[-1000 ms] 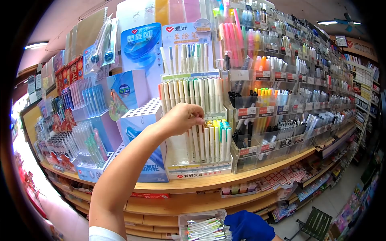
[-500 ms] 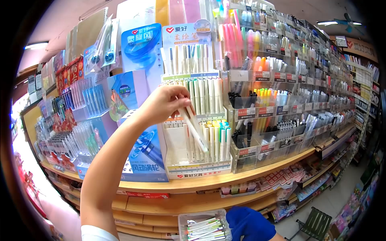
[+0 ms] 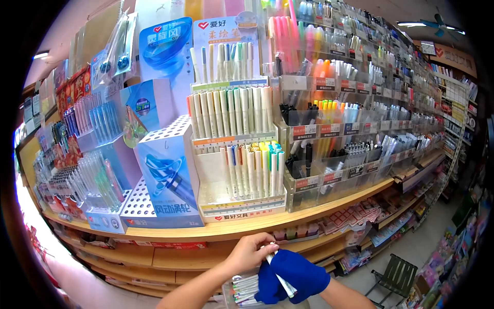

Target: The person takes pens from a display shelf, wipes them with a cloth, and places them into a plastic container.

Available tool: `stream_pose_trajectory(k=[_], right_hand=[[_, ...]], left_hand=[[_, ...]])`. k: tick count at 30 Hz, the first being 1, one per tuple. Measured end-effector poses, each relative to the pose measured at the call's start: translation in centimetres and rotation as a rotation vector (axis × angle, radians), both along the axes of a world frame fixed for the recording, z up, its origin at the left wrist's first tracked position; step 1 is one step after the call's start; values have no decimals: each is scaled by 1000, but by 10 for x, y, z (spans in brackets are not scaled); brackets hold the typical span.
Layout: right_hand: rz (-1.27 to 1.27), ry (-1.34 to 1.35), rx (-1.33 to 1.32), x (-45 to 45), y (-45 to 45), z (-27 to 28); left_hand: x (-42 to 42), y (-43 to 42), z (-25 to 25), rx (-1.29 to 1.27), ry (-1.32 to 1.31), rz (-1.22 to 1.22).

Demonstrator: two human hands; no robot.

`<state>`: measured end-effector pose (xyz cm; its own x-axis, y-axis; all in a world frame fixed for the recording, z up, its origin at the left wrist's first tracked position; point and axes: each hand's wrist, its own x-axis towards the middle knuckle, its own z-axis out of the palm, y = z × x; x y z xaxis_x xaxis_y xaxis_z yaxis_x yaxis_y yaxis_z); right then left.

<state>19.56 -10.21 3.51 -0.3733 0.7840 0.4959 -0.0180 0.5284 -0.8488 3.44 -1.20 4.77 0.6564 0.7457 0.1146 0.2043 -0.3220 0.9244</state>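
Observation:
My left hand (image 3: 252, 253) is closed around the upper end of a slim white marker pen (image 3: 282, 279), which slants down across a blue cloth (image 3: 301, 275). My right hand is wrapped in that cloth, so its fingers are hidden; only the wrist and forearm show. The pen lies against the cloth. Below both hands, partly covered, is a clear plastic box (image 3: 227, 296) with several white pens (image 3: 245, 288) inside. In front stands a tiered display rack (image 3: 242, 210) holding rows of white markers (image 3: 231, 110) with coloured bands; its lowest tier has a gap at the left.
A blue perforated pen stand (image 3: 170, 175) sits left of the rack on the wooden shelf (image 3: 247, 226). Clear bins of pens (image 3: 334, 131) line the right side. Lower shelves (image 3: 170, 257) run beneath, and a folding stool (image 3: 396, 275) stands on the floor at the right.
My left hand has come down from the rack with the white marker pen to the blue cloth. The cloth-wrapped right hand has moved slightly left, over the plastic box.

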Motion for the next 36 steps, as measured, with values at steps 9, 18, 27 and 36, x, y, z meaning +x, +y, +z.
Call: stream_pose_trajectory(k=[9, 18, 27, 36], right_hand=[[174, 23, -592, -3, 17, -44], [340, 79, -760, -8, 17, -41], [377, 52, -1140, -8, -5, -27], [272, -191, -456, -19, 15, -31]], left_hand=[[-3, -1, -59, 108, -79, 104], [-20, 7, -62, 51, -101, -94], [-45, 13, -67, 113, -125, 107], [-22, -12, -65, 166, -43, 48]])
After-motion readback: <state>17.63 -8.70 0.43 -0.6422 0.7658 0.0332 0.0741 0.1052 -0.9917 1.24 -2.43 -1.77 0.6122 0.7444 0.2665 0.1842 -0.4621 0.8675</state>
